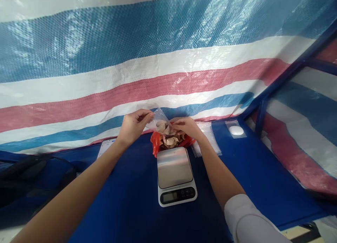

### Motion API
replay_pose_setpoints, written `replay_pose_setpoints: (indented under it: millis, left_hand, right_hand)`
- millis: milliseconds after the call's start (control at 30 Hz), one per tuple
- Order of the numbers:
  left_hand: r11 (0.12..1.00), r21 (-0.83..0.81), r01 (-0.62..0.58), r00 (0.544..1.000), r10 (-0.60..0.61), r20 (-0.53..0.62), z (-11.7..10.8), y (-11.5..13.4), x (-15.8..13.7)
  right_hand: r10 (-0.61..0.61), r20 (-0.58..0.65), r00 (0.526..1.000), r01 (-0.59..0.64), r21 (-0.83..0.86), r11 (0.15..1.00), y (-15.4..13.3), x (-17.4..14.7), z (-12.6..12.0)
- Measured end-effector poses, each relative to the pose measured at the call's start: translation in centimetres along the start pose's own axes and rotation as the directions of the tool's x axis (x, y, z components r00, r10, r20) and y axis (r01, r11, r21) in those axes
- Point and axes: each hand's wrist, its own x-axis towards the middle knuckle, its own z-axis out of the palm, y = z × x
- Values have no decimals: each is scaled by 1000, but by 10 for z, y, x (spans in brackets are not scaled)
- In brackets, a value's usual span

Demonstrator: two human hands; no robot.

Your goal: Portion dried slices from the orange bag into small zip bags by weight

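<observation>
Clear plastic forms the small bag [160,117] that the left hand [133,126] holds up by its edge, thumb and fingers pinched together, apparently to keep it raised over the dried slices [170,142] in the red bag [155,143]. The right hand [190,127] curls close beside it; whether it grips anything cannot be told. Just nearer sits the scale [175,167], and the forearms [88,180] partly cover the phone [105,146] and spare bags [212,137].
</observation>
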Motion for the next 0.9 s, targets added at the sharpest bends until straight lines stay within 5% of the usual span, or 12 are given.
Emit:
replay_pose_setpoints:
  millis: [167, 400, 700, 900]
  left_hand:
    - [998, -21, 51, 999, -51, 10, 6, -10, -8]
    - [982, -64, 175, 983, -178, -39, 3, -34, -25]
    - [991, -87, 97, 995, -97, 8, 8, -11, -10]
    - [996, -59, 68, 998, -69, -11, 5, -1, -4]
  right_hand:
    - [-39, 0, 999, 38, -128, 991, 5, 1, 2]
    - [20, -3, 1000, -21, -15, 1000, 11, 0, -4]
    - [14, -1, 1000, -14, 74, 997, 6, -3, -6]
    - [10, -27, 1000, -11, -12, 1000, 11, -1, -5]
